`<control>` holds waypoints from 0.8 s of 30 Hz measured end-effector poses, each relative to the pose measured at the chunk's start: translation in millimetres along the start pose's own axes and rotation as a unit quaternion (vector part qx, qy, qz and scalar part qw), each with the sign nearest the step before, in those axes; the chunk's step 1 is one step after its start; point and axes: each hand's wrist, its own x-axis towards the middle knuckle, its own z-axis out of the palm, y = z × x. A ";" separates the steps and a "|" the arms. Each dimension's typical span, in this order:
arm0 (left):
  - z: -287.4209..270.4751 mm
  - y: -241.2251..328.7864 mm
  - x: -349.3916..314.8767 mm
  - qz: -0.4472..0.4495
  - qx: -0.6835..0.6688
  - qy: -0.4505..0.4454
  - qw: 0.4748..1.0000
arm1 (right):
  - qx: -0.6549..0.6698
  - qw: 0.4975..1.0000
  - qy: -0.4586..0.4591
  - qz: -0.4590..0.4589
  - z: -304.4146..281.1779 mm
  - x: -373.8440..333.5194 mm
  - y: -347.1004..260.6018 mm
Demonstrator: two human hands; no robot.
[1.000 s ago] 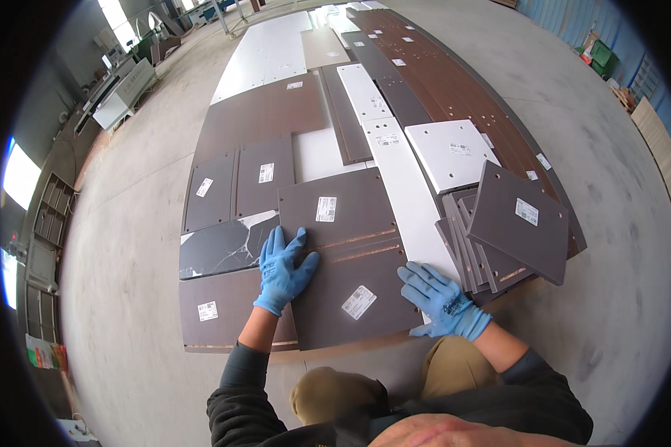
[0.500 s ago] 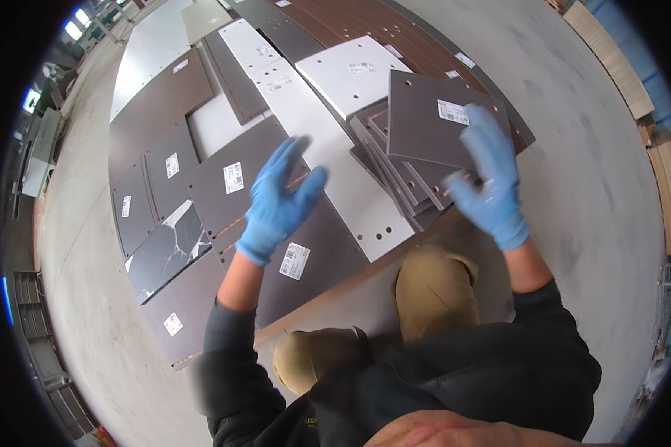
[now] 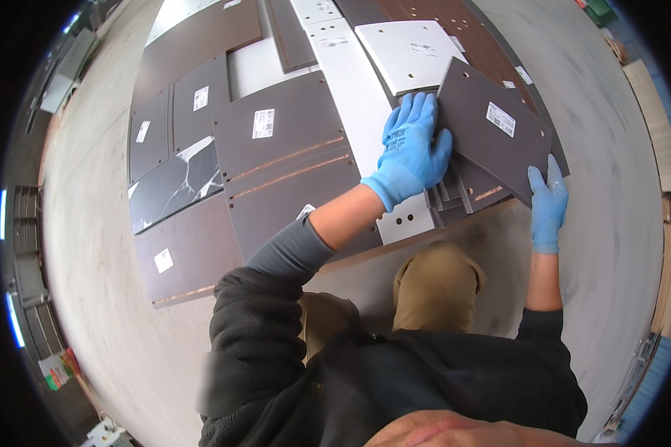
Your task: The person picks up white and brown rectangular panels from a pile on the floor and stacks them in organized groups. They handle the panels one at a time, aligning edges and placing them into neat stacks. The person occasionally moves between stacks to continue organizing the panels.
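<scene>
A dark grey furniture panel (image 3: 484,123) with a white label and drilled holes lies tilted on top of a loose pile of similar dark panels (image 3: 481,182). My right hand (image 3: 549,212), in a blue glove, grips its lower right edge, thumb on the near side. My left hand (image 3: 411,153), gloved alike, rests by the panel's left edge with its fingers stretched out and together. Part of the pile is hidden beneath that hand. Just beyond it lies a white panel (image 3: 402,56) with a label and holes.
Labelled panels cover the low stack before me: a long white board (image 3: 339,74), dark grooved panels (image 3: 279,138), brown boards (image 3: 432,15) and a black marble-patterned piece (image 3: 175,182). Grey concrete floor (image 3: 97,223) surrounds it. Wooden boards (image 3: 652,119) stand along the right side.
My left hand has moved right to the dark panel's left edge. My right hand has gone from above the panel down to its right edge and closed on it. The view has shifted.
</scene>
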 end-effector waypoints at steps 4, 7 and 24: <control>-19.8 5.7 3.6 -0.148 -0.091 -0.065 0.983 | -0.030 1.000 -0.004 -0.005 10.1 -7.2 -30.3; -40.4 2.4 1.5 -0.217 -0.218 0.000 0.952 | 0.104 0.994 -0.017 -0.036 30.1 -3.2 -63.2; -272.9 -231.4 2.9 -0.240 -0.129 0.244 0.931 | 0.027 0.954 -0.277 -0.116 459.3 113.5 -144.3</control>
